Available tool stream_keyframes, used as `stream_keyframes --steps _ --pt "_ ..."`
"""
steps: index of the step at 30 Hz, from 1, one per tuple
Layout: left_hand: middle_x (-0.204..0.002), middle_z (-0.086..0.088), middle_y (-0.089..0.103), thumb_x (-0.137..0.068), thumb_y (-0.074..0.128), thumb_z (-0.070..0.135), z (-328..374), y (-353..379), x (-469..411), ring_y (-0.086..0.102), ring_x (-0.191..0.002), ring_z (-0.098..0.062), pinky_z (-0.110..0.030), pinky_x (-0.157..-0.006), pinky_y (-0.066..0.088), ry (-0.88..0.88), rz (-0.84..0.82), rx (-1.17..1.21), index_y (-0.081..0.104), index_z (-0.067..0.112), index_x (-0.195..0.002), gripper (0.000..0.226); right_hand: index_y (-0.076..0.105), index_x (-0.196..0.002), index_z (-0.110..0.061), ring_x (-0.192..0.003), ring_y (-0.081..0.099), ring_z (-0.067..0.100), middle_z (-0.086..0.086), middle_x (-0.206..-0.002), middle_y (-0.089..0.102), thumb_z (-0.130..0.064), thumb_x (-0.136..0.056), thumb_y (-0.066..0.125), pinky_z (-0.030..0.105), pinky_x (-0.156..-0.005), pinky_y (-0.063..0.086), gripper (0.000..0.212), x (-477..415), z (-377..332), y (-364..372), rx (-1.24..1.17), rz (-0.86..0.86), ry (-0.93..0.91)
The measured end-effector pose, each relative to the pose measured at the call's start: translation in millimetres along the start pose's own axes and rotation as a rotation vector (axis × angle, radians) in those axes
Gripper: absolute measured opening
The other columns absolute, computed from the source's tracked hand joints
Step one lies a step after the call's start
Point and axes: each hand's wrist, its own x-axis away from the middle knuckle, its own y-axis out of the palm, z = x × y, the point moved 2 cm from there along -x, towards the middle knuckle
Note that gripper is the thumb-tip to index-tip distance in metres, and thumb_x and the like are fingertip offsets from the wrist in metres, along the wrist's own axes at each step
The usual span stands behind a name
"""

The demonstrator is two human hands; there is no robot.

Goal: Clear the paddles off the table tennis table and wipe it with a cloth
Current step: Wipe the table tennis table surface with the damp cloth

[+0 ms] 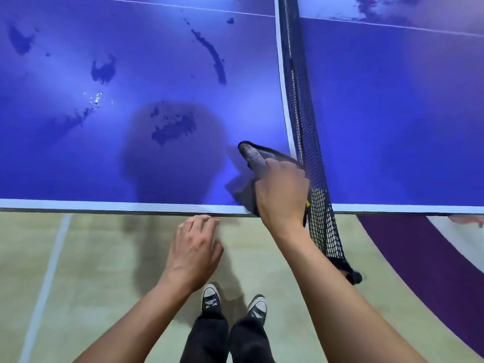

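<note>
You stand at the long side of a blue table tennis table (65,166) with white edge lines, looking down over it. At far left, a white line (45,284) runs across the pale green floor (91,258) below the table's near edge. The left half of the tabletop carries several dark wet patches (103,70), and the round shadow (172,163) of your head falls across it towards the middle.

Just below the near edge, your left hand (195,247) is in the air, palm down, fingers loosely curled and holding nothing. Its fingertips reach the table's rim; whether they touch it cannot be told. On the floor beneath it are your two black canvas shoes (210,297) with white toe caps, under dark trousers (209,341).

To the right, a crumpled grey cloth (252,158) lies on the tabletop at the near edge, just beside the net. Your right hand (281,191) bears down on it and closes over the bunched fabric, gripping it. The black mesh net (301,100) runs away from you right beside that hand, and its near end hangs past the table's side. A small yellow tag (308,204) at the net's base is too small to read. Beyond the net lies the table's right half, with a dark purple band (419,258) on the floor below it.
</note>
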Motion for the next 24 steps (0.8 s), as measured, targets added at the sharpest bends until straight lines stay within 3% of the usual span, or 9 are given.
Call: stream_keyframes --steps 3,5,8,14,18,24 --pt "-0.131 -0.005 0.058 -0.091 0.048 0.033 -8 10 -17 0.052 -0.123 -0.028 -0.041 -0.104 0.039 0.003 0.011 0.022 0.057 0.017 -0.132 0.045 0.052 -0.143 -0.025 -0.124 0.046 0.03 0.008 -0.135 0.054 -0.042 -0.093 0.049 0.049 -0.103 0.032 0.053 11 16 38 0.153 -0.242 0.019" --pt "-0.131 -0.007 0.058 -0.091 0.057 0.028 -12 17 -31 0.053 -0.119 -0.031 -0.042 -0.102 0.041 0.007 0.033 0.034 0.058 0.015 -0.132 0.042 0.048 -0.148 -0.024 -0.137 0.039 0.03 0.01 -0.146 0.048 -0.044 -0.094 0.048 0.051 -0.116 0.024 0.057 18 24 59 0.144 -0.315 0.043" --pt "-0.132 -0.012 0.059 -0.089 0.061 0.021 -16 24 -49 0.054 -0.122 -0.034 -0.046 -0.1 0.045 0.036 0.083 0.05 0.061 0.01 -0.128 0.041 0.053 -0.146 -0.021 -0.145 0.037 0.029 0.011 -0.153 0.046 -0.048 -0.093 0.049 0.053 -0.122 0.02 0.06 18 28 70 0.099 -0.212 0.021" --pt "-0.135 -0.017 0.06 -0.085 0.056 0.021 -12 22 -81 0.058 -0.124 -0.036 -0.048 -0.099 0.05 0.105 0.136 0.055 0.065 0.006 -0.126 0.045 0.032 -0.16 -0.029 -0.156 0.02 0.023 0.005 -0.168 0.024 -0.054 -0.099 0.04 0.055 -0.126 0.008 0.066 20 43 84 0.106 -0.247 -0.004" --pt "-0.142 -0.02 0.055 -0.083 0.068 0.012 -10 20 -116 0.053 -0.133 -0.038 -0.05 -0.107 0.046 0.195 0.126 0.021 0.061 0.004 -0.133 0.052 0.031 -0.16 -0.03 -0.156 0.019 0.022 0.006 -0.169 0.023 -0.054 -0.097 0.041 0.055 -0.126 0.007 0.068 4 45 94 0.116 -0.216 0.0" --pt "-0.152 -0.019 0.045 -0.088 0.061 0.016 -5 5 -181 0.043 -0.142 -0.038 -0.051 -0.114 0.039 0.21 0.134 -0.011 0.051 0.003 -0.145 0.059 0.037 -0.158 -0.03 -0.155 0.024 0.022 0.006 -0.166 0.03 -0.05 -0.094 0.043 0.055 -0.126 0.013 0.067 -26 53 107 0.108 -0.191 -0.073"
